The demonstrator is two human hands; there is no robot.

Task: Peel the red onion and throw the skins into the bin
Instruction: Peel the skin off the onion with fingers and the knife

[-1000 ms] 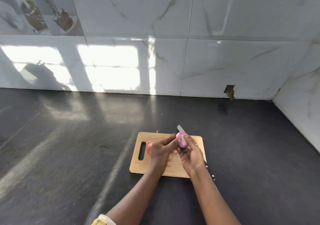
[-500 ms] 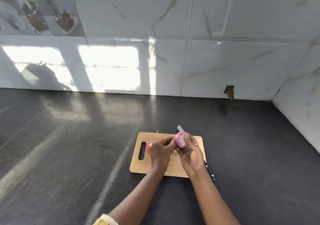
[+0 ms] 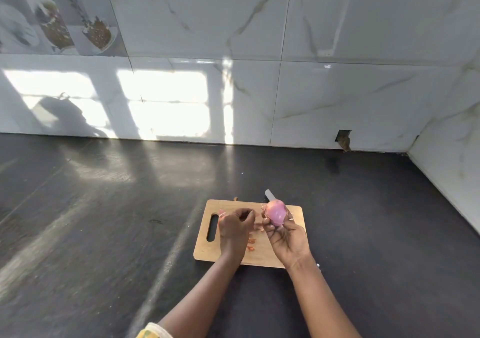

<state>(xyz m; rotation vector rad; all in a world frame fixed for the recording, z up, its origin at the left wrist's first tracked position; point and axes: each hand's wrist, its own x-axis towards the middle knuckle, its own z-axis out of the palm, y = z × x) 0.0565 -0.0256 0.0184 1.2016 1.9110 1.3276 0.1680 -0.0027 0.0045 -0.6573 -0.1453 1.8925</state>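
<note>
Red onion (image 3: pixel 275 212) is held up above the far right part of the cutting board (image 3: pixel 205 249), in the grip of the right hand (image 3: pixel 287 239). That hand is turned palm-up, its fingers and thumb curled round the bulb's lower half. Nearest the camera, a yellow-patterned sleeve (image 3: pixel 152 332) shows at the bottom of the view, and both bare forearms reach forward over the dark surface (image 3: pixel 104 220). The left hand (image 3: pixel 235 227) hovers over the middle of the board, just beside the onion but apart from it. Its fingers are curled in toward the thumb; whether its grip has hold of a scrap cannot be told. Small reddish skin scraps (image 3: pixel 251 244) lie on the board between the hands, and a pinkish piece (image 3: pixel 221 213) peeks out by the left hand near the handle slot. The onion looks smooth, glossy and pink-purple, with a little darker skin at its top. A knife tip (image 3: pixel 270 195) pokes out over the board's far edge behind the onion. Left of the board, wide sunlit surface runs out; beyond it more stretches to the far edge, and to the right there is room up to the far right corner. Marble-look wall tiles (image 3: pixel 337 104) rise along the far edge, with a small hole (image 3: pixel 343 140) low near that corner.
</note>
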